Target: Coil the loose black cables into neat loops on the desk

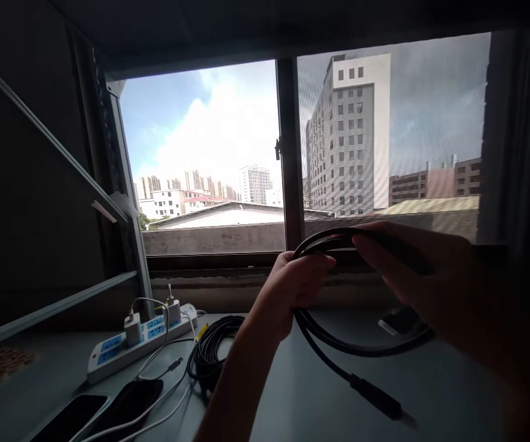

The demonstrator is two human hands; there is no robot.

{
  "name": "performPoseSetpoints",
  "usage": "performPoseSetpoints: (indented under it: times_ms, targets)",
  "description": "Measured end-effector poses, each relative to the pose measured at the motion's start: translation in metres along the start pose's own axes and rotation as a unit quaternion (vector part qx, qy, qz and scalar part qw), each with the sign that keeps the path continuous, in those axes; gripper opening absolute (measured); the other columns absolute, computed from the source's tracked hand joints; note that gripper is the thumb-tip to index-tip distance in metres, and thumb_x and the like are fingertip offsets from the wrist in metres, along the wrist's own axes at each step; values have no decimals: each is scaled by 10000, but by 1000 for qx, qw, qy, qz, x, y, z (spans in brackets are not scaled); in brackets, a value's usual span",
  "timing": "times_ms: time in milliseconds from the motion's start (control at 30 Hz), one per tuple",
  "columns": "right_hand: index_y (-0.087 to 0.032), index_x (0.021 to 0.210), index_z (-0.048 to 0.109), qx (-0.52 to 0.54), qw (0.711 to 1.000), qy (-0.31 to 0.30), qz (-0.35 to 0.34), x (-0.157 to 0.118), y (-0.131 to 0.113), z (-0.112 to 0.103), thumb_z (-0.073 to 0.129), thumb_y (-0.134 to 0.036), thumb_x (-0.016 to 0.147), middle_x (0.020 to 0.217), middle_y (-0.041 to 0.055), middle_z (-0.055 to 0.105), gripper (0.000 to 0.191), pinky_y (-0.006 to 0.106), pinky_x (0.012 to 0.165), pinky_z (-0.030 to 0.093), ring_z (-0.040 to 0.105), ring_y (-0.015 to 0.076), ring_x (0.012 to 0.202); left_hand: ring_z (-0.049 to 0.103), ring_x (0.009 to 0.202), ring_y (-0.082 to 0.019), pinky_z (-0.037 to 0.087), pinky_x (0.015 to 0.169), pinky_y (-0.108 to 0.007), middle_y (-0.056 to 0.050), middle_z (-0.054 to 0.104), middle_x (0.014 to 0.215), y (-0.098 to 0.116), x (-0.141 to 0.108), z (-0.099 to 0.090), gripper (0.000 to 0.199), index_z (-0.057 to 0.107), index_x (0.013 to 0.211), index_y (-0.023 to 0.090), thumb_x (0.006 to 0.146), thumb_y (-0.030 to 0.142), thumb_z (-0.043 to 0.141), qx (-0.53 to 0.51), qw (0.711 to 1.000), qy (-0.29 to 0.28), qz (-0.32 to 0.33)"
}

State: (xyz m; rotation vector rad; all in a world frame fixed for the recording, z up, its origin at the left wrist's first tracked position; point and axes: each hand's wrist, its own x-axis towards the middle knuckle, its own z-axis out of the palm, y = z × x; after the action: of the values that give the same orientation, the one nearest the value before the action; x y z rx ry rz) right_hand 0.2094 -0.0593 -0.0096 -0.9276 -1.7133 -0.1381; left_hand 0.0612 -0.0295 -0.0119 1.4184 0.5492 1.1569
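Observation:
A black cable (361, 352) is looped into a coil in front of me, above the table. My left hand (299, 279) is closed around the coil's left side, thumb pointing right. At the upper right, my right hand (412, 258) pinches the top of the loop between thumb and fingers; part of it is in deep shadow. One end of the cable hangs below the coil, with a black connector (378, 398) whose tip is blurred. Behind the loop, a dark object with a pale end (391, 325) shows at the right; I cannot tell what it is.
A white power strip (143, 344) with blue sockets and two plugged-in chargers stands at the left. Near it lie another coiled black cable (214, 350), white cords and two dark phones (74, 417). Metal shelf posts (129, 184) frame the left side; a window is behind.

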Motion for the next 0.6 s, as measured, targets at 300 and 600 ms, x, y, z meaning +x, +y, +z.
performPoseSetpoints:
  times_ms: [300,600]
  targets:
    - [-322,872,620,-56,997,34,-40,-9,-8,-9,500,-416,792,713,-86,669,172,97,311,399,541,39,396,106,355,-10,39,376,-227,93,144,417,3,-9,7,406,209,475,180,704,130,541,-1,1000,-21,2]
    - [-397,935,590,-72,995,44,-53,-17,-10,-17,496,-444,785,641,-100,654,183,72,265,366,524,39,366,113,356,-14,38,369,-223,93,153,414,1,-9,14,382,237,475,177,692,154,551,-10,999,-40,0]
